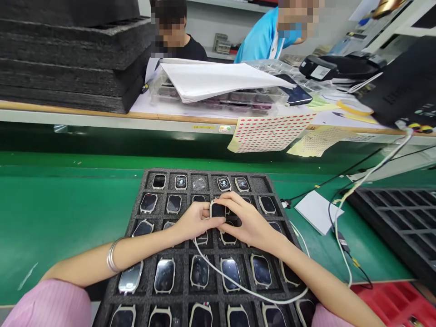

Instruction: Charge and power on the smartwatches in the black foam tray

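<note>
A smartwatch (217, 210), its dark screen uppermost, is held between the left hand (195, 221) and the right hand (243, 221); the hands are brought together, and its edges are gripped by the fingers of both. It is held over the middle of the black foam tray (182, 277). A silver bracelet (111, 256) is worn on the left wrist, above the tray's left side. A white cable (272, 301) is looped from near the left hand across the tray's right half. Further watches (165, 275) are seated in the tray's compartments; in its far row, lit dials are shown by some, and a clear film (199, 184) is held in one compartment. The tray is supported by a green table (68, 204). To the tray's right are placed a white pad (318, 211) and a second foam tray (398, 227). Beyond the tray, a shelf is loaded with stacked black foam (68, 59), white sheets (225, 77) and a phone (296, 93); farther back, two people are seen, one dressed in black (194, 49), one in blue (259, 41).
</note>
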`<state>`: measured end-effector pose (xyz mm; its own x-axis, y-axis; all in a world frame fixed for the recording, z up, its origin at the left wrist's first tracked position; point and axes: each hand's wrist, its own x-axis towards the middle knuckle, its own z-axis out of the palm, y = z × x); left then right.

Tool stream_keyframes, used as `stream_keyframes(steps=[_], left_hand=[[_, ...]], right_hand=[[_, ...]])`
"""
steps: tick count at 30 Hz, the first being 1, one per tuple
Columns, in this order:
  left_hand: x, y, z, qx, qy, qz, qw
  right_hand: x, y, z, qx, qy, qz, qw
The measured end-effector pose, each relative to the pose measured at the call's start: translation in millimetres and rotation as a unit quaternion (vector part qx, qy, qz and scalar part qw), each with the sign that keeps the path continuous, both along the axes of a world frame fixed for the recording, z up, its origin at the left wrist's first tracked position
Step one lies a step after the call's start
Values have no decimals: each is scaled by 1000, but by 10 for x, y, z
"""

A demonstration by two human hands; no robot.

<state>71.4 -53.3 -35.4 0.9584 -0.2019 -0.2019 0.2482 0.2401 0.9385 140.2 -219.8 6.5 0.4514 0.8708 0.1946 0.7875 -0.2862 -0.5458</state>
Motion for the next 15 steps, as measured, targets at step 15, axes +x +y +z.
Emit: stream_keyframes(steps=[15], left_hand=[[-10,53,9,-34,-14,-32,999]], right_hand=[[-31,-42,-109,63,16,14,998]])
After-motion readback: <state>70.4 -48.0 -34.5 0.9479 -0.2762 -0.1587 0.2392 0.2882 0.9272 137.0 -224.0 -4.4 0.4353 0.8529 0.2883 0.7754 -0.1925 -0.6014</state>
